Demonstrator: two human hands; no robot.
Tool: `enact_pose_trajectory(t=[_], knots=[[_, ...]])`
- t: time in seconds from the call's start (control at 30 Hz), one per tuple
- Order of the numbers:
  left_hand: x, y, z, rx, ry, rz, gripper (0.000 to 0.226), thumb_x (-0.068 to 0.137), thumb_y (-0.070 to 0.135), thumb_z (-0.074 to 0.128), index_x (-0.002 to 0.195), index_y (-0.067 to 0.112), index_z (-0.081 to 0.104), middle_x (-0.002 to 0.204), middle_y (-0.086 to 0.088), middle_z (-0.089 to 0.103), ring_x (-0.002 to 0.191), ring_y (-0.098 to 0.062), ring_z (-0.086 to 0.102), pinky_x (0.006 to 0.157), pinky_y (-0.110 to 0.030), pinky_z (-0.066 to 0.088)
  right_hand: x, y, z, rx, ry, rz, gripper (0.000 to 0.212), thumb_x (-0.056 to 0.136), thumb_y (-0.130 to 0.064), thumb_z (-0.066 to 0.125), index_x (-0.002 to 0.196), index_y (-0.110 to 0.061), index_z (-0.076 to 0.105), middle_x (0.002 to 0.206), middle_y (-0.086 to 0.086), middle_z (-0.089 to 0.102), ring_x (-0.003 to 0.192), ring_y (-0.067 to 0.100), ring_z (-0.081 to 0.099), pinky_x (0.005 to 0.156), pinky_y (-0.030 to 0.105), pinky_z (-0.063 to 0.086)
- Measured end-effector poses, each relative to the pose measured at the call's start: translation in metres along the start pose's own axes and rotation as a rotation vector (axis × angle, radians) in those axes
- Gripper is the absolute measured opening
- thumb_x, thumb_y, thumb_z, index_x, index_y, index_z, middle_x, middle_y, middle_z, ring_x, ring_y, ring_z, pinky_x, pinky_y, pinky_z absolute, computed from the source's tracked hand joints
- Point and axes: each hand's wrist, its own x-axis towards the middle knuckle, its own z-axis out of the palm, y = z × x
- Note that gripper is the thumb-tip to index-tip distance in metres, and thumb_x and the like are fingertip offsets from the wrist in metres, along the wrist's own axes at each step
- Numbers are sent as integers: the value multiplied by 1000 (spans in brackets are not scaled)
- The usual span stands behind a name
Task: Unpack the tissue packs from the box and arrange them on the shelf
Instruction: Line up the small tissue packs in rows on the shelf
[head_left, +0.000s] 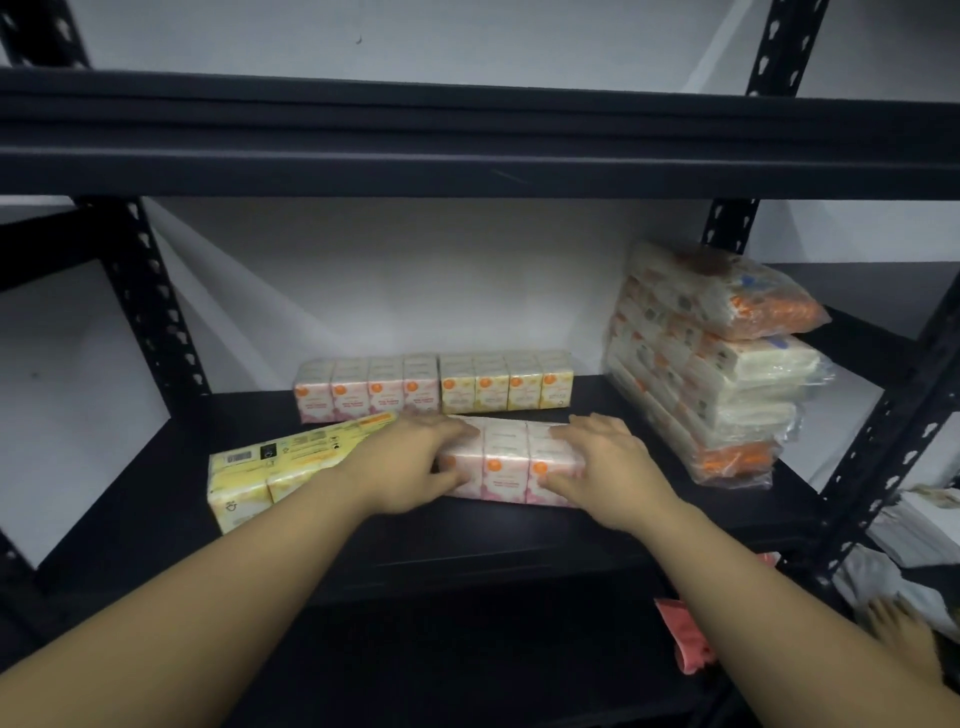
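Observation:
A pink tissue pack (506, 457) lies on the black shelf (519, 525), near its front. My left hand (415, 462) grips its left end and my right hand (608, 462) grips its right end, both with fingers over the top. Left of it a yellow tissue pack (280, 467) lies at an angle, partly under my left forearm. At the back stand a pink pack (366, 387) and a yellow pack (506, 382), side by side against the wall. The box is not in view.
A stack of several larger wrapped tissue bundles (717, 364) fills the shelf's right side. An upper shelf beam (467, 140) hangs overhead. Black uprights (150, 306) frame the bay. Red plastic (685, 634) and white bags (909, 525) lie lower right.

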Motion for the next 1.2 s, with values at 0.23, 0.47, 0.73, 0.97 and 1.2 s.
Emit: enact_pose_trajectory(t=[0.23,0.47,0.73,0.97,1.2], knots=[[-43,-66,-10,244,-39,-431,98,80,88,46,160,35,24,161,-3,39,145,-30,41,124,-55,22,18,-29,17,-76,21,-8,75,83,-81,59,148,-46,46,149,-7,48,139,22,38,117,48,26],[-102,-110,-10,224,5,-332,94,81,87,45,161,44,18,151,12,45,134,-14,46,116,-35,35,56,-46,34,-105,21,-55,74,86,-79,55,151,-43,43,153,-8,48,140,22,41,116,48,29],[-129,-118,-16,160,19,-275,93,81,86,51,160,48,19,151,19,44,133,-7,44,110,-28,38,98,-91,61,-98,-10,-145,73,90,-76,54,152,-40,43,153,-5,47,139,25,38,114,50,30],[-144,-121,-15,171,62,-261,92,82,87,47,160,49,18,152,22,41,136,-5,41,118,-30,30,119,-137,84,-5,22,-212,70,90,-67,63,150,-33,52,140,1,44,126,24,36,110,39,35],[-144,-125,-13,161,79,-242,91,82,87,50,160,47,22,152,22,42,137,-4,40,122,-31,26,135,-173,99,37,-5,-268,73,88,-68,65,150,-34,52,130,-2,46,120,21,37,104,38,36]])
